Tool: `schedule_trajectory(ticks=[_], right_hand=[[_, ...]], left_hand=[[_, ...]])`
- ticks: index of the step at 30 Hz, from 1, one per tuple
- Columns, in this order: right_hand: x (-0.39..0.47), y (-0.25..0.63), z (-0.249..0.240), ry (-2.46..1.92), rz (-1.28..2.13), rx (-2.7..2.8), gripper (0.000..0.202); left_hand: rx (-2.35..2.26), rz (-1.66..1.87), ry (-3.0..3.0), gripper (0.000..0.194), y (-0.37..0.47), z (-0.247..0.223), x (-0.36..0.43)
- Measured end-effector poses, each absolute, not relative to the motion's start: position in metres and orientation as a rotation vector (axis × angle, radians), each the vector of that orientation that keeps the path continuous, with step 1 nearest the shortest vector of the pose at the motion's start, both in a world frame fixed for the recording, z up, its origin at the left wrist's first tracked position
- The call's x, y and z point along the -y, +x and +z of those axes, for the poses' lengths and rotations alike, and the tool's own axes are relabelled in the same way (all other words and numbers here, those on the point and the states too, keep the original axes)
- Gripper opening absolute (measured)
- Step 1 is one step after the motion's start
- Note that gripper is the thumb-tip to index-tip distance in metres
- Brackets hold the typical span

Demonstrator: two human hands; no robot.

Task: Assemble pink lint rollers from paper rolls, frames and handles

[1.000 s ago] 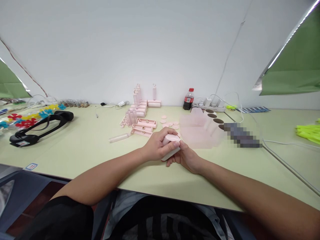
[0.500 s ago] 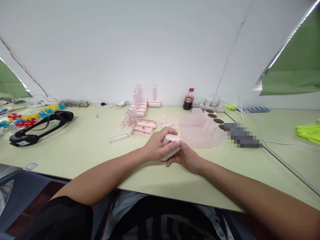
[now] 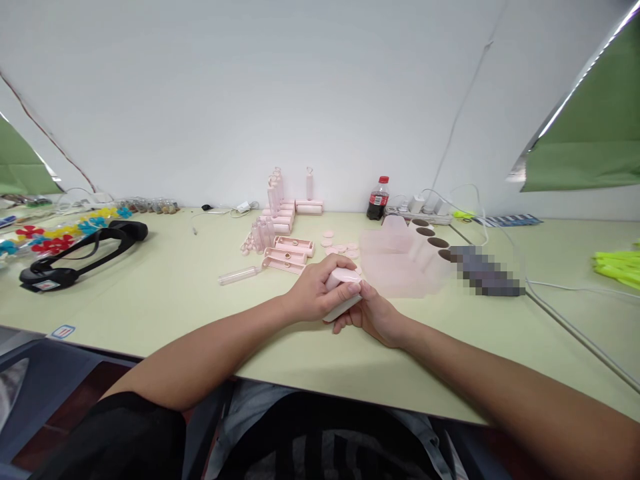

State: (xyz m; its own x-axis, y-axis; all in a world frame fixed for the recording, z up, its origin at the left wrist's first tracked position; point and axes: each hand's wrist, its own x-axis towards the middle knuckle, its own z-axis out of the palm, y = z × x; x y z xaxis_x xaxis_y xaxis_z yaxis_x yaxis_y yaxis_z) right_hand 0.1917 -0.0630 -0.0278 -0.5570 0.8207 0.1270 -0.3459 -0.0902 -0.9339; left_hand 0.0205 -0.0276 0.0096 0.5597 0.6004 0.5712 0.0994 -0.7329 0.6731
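Observation:
Between both hands, above the table's front half, is a pale pink plastic case (image 3: 343, 309) with a smooth rounded end. My left hand (image 3: 320, 289) wraps it from the left, its thumb laid along the near side. From the right, my right hand (image 3: 376, 313) grips the other end, with its fingers curled underneath. Much of the case is hidden by the fingers. Just beyond the hands lie open pink half-shells (image 3: 285, 259) and several flat pink discs (image 3: 343, 249). A clear tube (image 3: 239, 275) lies on its side to the left.
Upright clear tubes (image 3: 263, 235) and finished-looking pink cylinders (image 3: 274, 195) stand further back. A cola bottle (image 3: 377, 200) is near the wall. Translucent pink sheeting (image 3: 395, 267) lies to the right, beside dark-ended rolls (image 3: 425, 232). A black headset (image 3: 85, 257) sits on the left; cables (image 3: 575, 287) cross the right.

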Motion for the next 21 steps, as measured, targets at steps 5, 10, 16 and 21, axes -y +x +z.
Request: schedule_trajectory(ticks=[5, 10, 16, 21], right_hand=[[0.0628, 0.1912, -0.0275, -0.570, 1.768, 1.335, 0.064], [0.0629, 0.1912, -0.0268, -0.564, 1.772, 1.337, 0.063], [0.0624, 0.1929, -0.0282, -0.575, 1.770, 1.346, 0.065], [0.0622, 0.1928, -0.0285, -0.566, 1.775, 1.345, 0.064]], left_hand=[[-0.570, 1.108, 2.207, 0.037, 0.0207, 0.0087, 0.0279], [-0.557, 1.114, 2.212, 0.036, 0.0210, 0.0089, 0.0276], [-0.561, 1.104, 2.207, 0.036, 0.0211, 0.0092, 0.0278], [-0.556, 1.113, 2.207, 0.036, 0.0210, 0.0096, 0.0282]])
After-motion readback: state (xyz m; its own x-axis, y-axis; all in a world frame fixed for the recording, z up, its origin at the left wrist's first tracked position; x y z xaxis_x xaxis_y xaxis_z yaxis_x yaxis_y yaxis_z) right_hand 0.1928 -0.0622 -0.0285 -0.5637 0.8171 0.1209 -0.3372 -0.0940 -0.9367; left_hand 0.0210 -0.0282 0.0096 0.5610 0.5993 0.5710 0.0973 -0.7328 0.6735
